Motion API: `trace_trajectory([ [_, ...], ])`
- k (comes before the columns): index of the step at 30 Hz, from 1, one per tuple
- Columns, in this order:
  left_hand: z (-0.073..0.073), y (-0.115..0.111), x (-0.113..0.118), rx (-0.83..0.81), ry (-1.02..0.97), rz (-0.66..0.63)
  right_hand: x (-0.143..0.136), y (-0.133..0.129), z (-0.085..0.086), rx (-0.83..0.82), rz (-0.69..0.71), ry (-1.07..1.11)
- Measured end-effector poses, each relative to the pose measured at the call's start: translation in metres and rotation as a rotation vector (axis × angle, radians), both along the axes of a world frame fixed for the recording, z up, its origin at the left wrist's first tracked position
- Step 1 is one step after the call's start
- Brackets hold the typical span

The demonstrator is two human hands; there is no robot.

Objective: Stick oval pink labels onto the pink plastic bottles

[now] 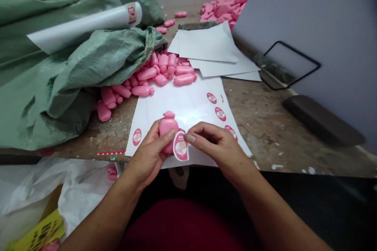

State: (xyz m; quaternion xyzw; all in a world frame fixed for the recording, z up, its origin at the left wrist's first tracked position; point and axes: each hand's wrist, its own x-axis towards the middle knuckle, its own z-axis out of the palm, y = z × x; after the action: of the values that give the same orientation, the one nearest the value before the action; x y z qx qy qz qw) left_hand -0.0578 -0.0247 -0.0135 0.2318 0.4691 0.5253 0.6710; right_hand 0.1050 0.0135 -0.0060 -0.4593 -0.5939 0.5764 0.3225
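My left hand [151, 151] is closed around a small pink plastic bottle [169, 127], its neck pointing away from me. Between thumb and fingertips, my right hand [216, 143] pinches the edge of an oval sticker [180, 147] with a pink printed picture. The sticker is right beside the bottle's right side; whether it touches the bottle I cannot tell. Under both hands lies a white sticker sheet [182, 104] with several pink oval stickers [220, 114] on its right part and one at its lower left.
Pink bottles [163, 62] spill from a green woven sack [97, 59] at the left. White sheets [206, 45] lie behind the sticker sheet, and a rolled sheet [88, 23] rests on the sack. A pink heap [224, 8] is at the back. A grey panel [309, 19] stands right.
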Motion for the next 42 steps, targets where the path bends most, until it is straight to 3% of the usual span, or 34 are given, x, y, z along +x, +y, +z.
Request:
trace_trajectory([
  [6, 0.010, -0.010, 0.012, -0.046, -0.181, -0.058, 0.000, -0.006, -0.002, 0.014, 0.004, 0.019],
  [14, 0.010, -0.015, 0.012, -0.036, -0.164, -0.099, 0.002, -0.008, -0.002, 0.025, 0.030, 0.046],
  [31, 0.004, -0.019, 0.014, -0.030, -0.148, -0.025, 0.000, -0.008, -0.008, 0.071, -0.001, -0.023],
  [37, 0.007, -0.020, 0.012, -0.014, -0.089, -0.064, 0.002, -0.010, -0.011, 0.320, -0.052, -0.226],
  [40, 0.009, -0.020, 0.009, -0.033, -0.141, -0.102, 0.006, -0.008, -0.015, 0.533, -0.145, -0.359],
  [42, 0.010, -0.020, 0.007, -0.073, -0.159, -0.114, 0.009, -0.007, -0.019, 0.566, -0.198, -0.386],
])
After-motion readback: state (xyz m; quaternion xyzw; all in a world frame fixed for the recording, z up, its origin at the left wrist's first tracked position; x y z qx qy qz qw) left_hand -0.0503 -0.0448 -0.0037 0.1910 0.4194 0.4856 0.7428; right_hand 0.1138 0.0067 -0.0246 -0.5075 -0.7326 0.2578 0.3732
